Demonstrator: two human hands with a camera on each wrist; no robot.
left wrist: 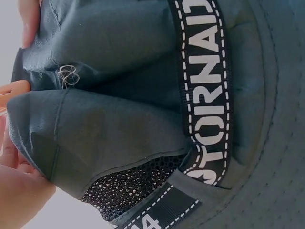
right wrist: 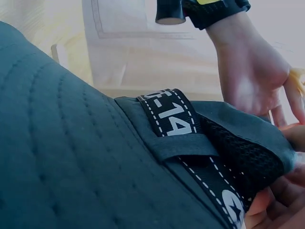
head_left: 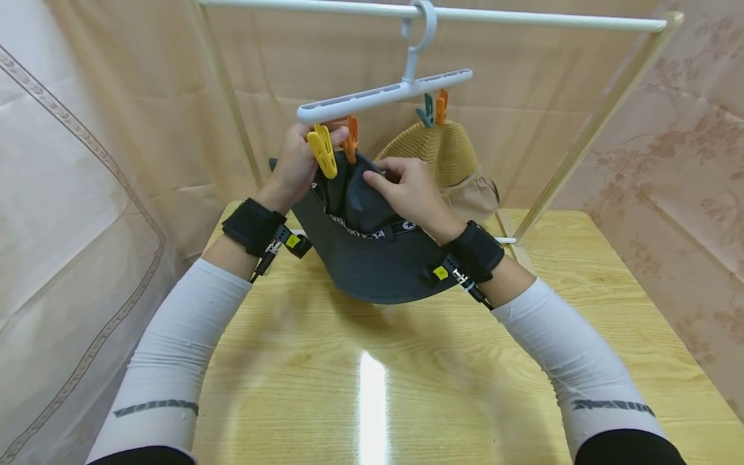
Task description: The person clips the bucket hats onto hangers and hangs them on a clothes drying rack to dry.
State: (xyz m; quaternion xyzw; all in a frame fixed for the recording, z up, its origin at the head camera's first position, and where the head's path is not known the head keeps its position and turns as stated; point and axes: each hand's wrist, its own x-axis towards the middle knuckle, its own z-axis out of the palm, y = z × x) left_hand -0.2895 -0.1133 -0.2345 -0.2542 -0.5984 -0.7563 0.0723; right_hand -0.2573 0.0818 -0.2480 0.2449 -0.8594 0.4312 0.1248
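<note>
A dark grey-green brimmed hat (head_left: 383,268) with a black band of white lettering hangs tilted, its underside toward me. An orange clothespin (head_left: 351,139) meets its crown edge below the white hanger (head_left: 378,97). My left hand (head_left: 296,165) is up at this clothespin, thumb and finger pinching it; the yellow clothespin (head_left: 322,152) hangs in front of that hand. With thumb and fingers, my right hand (head_left: 415,194) pinches the crown fabric to the right of the orange clothespin. In the left wrist view, the lettered band (left wrist: 207,90) and a mesh patch (left wrist: 138,183) show inside the hat.
A tan hat (head_left: 442,152) hangs behind on the right from a teal clothespin (head_left: 426,111) and another orange clothespin (head_left: 442,106). The hanger hooks over a white rail (head_left: 540,19) whose frame stands on the wooden table (head_left: 372,400). Curtains (head_left: 75,194) surround the table.
</note>
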